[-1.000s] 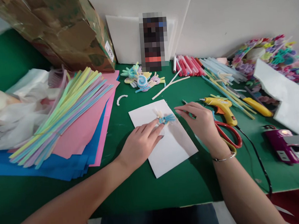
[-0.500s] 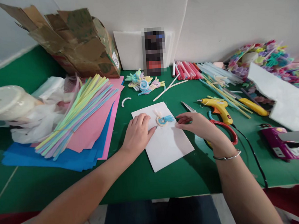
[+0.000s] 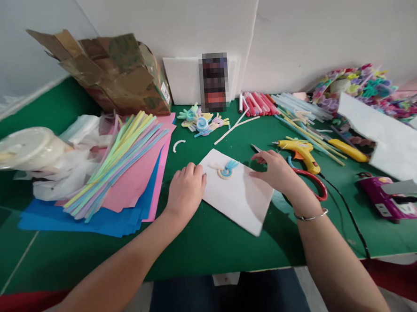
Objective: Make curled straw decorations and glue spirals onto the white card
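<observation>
While the white board [image 3: 246, 196] lies on the bench [image 3: 214, 252], a blue-and-cream coil [image 3: 226, 171] rests on its far part; at the board's left edge is the left hand [image 3: 185, 188], whose grip I cannot tell; at its right edge, the right hand [image 3: 276, 170] is loosely open.

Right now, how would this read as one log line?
left hand: at white board's left edge; right hand: by board's right edge, fingers parted; fuzzy curl: on board; glue gun: right of board
</observation>
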### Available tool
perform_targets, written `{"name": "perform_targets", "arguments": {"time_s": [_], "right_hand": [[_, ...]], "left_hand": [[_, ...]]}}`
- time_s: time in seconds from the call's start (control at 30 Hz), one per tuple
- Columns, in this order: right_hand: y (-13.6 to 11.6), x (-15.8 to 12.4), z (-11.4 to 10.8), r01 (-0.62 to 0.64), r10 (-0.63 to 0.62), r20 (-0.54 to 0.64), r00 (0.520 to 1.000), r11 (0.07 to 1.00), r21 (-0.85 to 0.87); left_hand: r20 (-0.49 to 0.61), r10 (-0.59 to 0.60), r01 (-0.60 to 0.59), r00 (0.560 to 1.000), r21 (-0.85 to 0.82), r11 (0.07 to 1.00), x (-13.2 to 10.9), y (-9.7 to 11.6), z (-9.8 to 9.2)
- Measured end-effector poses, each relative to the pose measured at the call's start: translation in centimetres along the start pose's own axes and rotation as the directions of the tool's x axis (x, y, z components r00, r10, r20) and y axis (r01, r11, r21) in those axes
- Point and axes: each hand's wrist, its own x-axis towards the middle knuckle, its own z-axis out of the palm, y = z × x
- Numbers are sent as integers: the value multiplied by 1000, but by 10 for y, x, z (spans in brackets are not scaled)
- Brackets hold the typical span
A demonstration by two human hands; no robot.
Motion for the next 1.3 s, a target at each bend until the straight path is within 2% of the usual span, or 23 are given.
{"name": "perform_targets", "arguments": {"time_s": [0.1,0.17,0.23,0.3,0.4,0.7,0.8,0.87,0.93,1.0,1.07,1.13,1.23,1.3], "right_hand": [[5,4,6,20,-32,-142,989,997,-81],[7,7,11,39,-57,-183,981,994,-103],[8,10,15,59,-78,-199,977,993,-102],[10,12,17,72,-91,-212,973,993,-93],[13,15,20,97,-112,-233,966,992,-76],[9,21,20,101,-105,-249,963,995,-28],[13,16,5,46,-31,-342,939,998,37],[20,13,-9,-66,87,-440,894,996,63],[27,11,-19,-156,178,-505,845,984,85],[28,11,-23,-184,211,-526,824,977,103],[19,10,-18,-132,165,-505,847,986,101],[4,9,-9,-13,59,-462,885,995,100],[-23,2,5,180,-120,-360,925,974,139],[-36,-4,11,326,-270,-300,915,933,153]], "left_hand": [[70,-23,33,997,-136,990,6,-9,0],[63,-10,25,998,-240,970,12,-20,4],[45,62,-44,997,-329,943,17,-33,10],[120,168,-113,978,-371,922,20,-44,16],[214,203,-110,956,-377,920,19,-52,20],[317,247,-118,916,-376,919,6,-52,8],[300,256,-120,919,-405,906,6,-52,7],[258,230,-100,939,-434,895,8,-51,7],[174,162,-61,971,-478,876,12,-49,7],[51,45,-10,998,-544,839,18,-48,7],[-58,-50,2,997,-626,780,22,-47,8],[-118,-97,-18,988,-719,694,24,-44,9],[-98,-102,-30,990,-847,530,20,-35,9],[-84,-73,-41,994,-884,466,14,-27,6]]}}
